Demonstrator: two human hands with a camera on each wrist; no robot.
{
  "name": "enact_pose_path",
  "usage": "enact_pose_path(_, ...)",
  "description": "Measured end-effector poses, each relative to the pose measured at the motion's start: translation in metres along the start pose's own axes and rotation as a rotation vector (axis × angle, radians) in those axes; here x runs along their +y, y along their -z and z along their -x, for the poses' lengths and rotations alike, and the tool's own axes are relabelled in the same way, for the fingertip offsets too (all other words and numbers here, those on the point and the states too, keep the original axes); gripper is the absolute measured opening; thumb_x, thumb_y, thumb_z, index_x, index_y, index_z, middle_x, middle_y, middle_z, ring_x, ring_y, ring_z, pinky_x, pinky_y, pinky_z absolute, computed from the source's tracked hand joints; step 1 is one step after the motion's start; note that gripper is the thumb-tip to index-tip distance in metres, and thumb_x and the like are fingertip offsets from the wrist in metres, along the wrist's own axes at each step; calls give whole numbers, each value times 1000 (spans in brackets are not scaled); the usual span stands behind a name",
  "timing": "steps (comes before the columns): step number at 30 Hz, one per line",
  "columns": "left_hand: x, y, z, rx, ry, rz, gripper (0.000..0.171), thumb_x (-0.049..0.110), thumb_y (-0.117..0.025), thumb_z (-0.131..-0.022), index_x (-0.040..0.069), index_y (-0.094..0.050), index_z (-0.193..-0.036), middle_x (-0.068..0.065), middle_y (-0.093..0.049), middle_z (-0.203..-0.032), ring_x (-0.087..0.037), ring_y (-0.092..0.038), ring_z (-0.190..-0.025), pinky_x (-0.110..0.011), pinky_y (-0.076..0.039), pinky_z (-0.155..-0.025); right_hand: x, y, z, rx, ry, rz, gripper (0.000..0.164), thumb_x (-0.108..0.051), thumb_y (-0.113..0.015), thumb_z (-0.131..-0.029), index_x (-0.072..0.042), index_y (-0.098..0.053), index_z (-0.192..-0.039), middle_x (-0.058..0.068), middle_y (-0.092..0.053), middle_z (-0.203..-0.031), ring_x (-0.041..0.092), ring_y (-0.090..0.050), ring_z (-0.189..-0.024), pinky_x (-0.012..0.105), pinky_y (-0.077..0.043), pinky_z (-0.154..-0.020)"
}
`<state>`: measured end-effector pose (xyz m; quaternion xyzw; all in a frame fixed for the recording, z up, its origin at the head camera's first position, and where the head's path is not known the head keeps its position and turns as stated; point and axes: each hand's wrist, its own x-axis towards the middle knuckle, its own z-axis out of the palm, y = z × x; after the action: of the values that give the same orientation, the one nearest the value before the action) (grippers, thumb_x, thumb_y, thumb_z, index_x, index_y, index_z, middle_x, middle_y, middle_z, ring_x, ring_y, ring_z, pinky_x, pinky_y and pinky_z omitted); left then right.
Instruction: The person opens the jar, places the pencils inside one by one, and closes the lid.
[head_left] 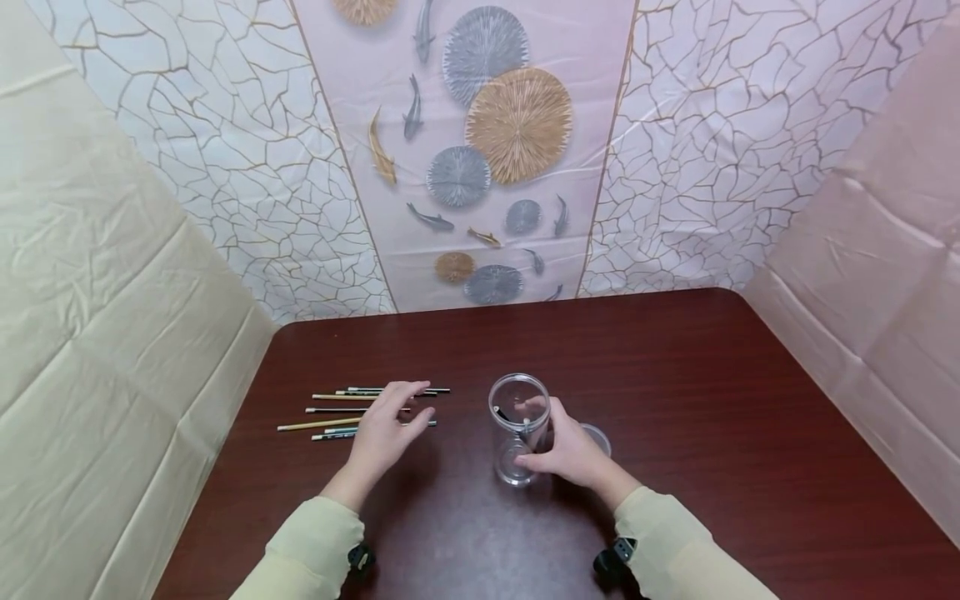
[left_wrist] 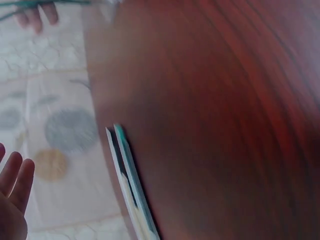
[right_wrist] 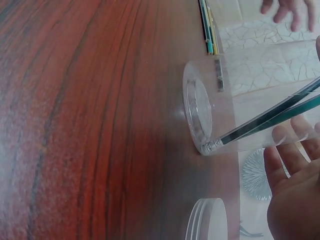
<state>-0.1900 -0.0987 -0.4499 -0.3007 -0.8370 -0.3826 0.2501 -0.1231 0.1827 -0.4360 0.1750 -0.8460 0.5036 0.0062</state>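
Note:
My right hand (head_left: 573,454) grips a clear cylindrical jar (head_left: 504,446) standing on the table, thumb on the near side and fingers behind it. Inside the jar, a dark pencil (right_wrist: 270,117) and a green one lean with their eraser ends at the bottom, as the right wrist view shows. To the left, my left hand (head_left: 384,429) is over a loose group of pencils (head_left: 330,410), fingers spread and relaxed, with nothing held. These pencils lie roughly side by side, in black, yellow and teal; the hand hides parts of them.
A clear round lid (right_wrist: 209,220) lies on the table just right of the jar, partly behind my right hand in the head view. The dark red-brown table (head_left: 675,375) ends at a patterned cloth backdrop (head_left: 675,208), with cloth walls at both sides.

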Motion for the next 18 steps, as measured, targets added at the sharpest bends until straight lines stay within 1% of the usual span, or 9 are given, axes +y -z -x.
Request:
enact_pose_path(5, -21, 10, 9, -120, 74, -142, 36, 15, -77, -78, 13, -66, -112, 1, -60, -105, -16, -61, -91, -34, -52, -72, -2, -1, -1, 1, -5, -20, 69, -7, -81, -71, 2, -39, -125, 17, -55, -127, 14, -61, -81, 31, -45, -79)
enact_pose_path(8, -28, 14, 13, -182, 108, -174, 36, 18, -76, -79, 16, -66, -113, 1, -60, -107, -18, -59, -96, -37, -51, -75, -2, -1, -1, 3, -7, -24, 68, -6, -81, -71, 2, -39, -124, 17, -54, -127, 14, -61, -83, 30, -45, -80)
enact_pose_path(11, -33, 15, 17, -212, 128, -174, 36, 19, -75, -80, 17, -66, -115, 0, -60, -110, -19, -58, -100, -38, -50, -78, -2, -1, -1, 7, -8, -19, 68, -6, -81, -70, 2, -40, -124, 17, -54, -127, 13, -60, -87, 30, -43, -83)
enact_pose_path(15, -35, 14, 20, -225, 146, -142, 37, 20, -74, -81, 18, -65, -117, 1, -60, -111, -19, -58, -101, -39, -50, -79, -1, -1, -1, 5, -3, -13, 68, -7, -81, -71, 3, -40, -124, 18, -54, -127, 13, -60, -90, 30, -43, -85)
enact_pose_path(18, -36, 14, 23, -230, 158, -123, 37, 19, -74, -81, 18, -65, -117, 1, -60, -111, -19, -58, -101, -39, -49, -80, -1, 0, -1, -1, 5, -15, 67, -7, -81, -71, 3, -40, -124, 18, -54, -127, 13, -60, -87, 30, -44, -83)
